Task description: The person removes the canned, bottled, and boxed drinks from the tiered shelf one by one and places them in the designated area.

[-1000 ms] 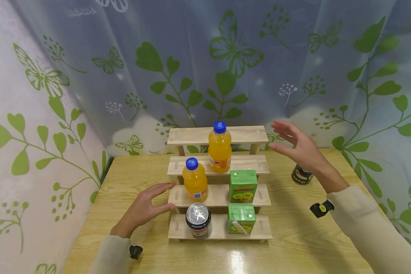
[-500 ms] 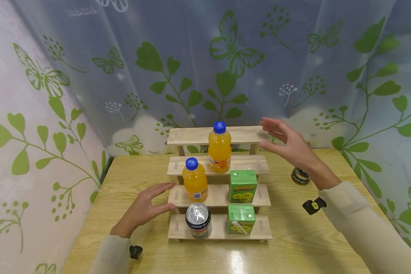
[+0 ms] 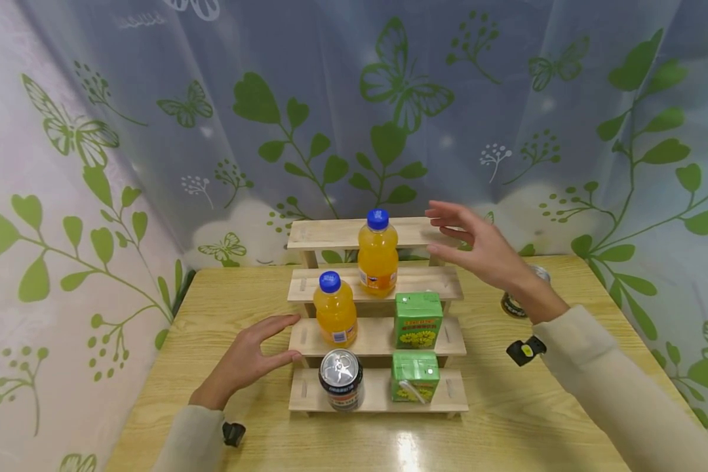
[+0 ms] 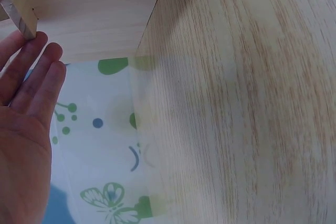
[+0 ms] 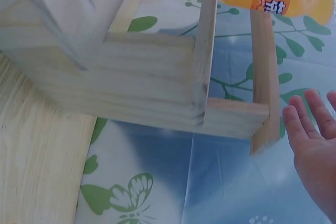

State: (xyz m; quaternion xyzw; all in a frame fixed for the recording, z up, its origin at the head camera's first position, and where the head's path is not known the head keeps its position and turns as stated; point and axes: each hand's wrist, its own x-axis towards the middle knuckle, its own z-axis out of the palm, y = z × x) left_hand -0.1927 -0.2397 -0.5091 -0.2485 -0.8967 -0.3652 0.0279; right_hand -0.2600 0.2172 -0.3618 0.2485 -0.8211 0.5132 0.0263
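A wooden stepped rack with several tiers stands mid-table. My left hand is at its left side, fingers extended; in the left wrist view the fingertips meet the end of a wooden board. My right hand is beside the top tier's right end, fingers spread and holding nothing. One orange drink bottle sits on the second tier from the top, another orange drink bottle one tier lower at left. Two green drink cartons, an upper one and a lower one, occupy the right side.
On the bottom tier at left is a dark can with a silver lid. Another dark can stands on the table right of the rack, partly hidden behind the right forearm. A patterned curtain hangs behind.
My right hand has moved left, from beyond the rack's right side to the right end of the top tier. The left hand and the drinks stay where they were.
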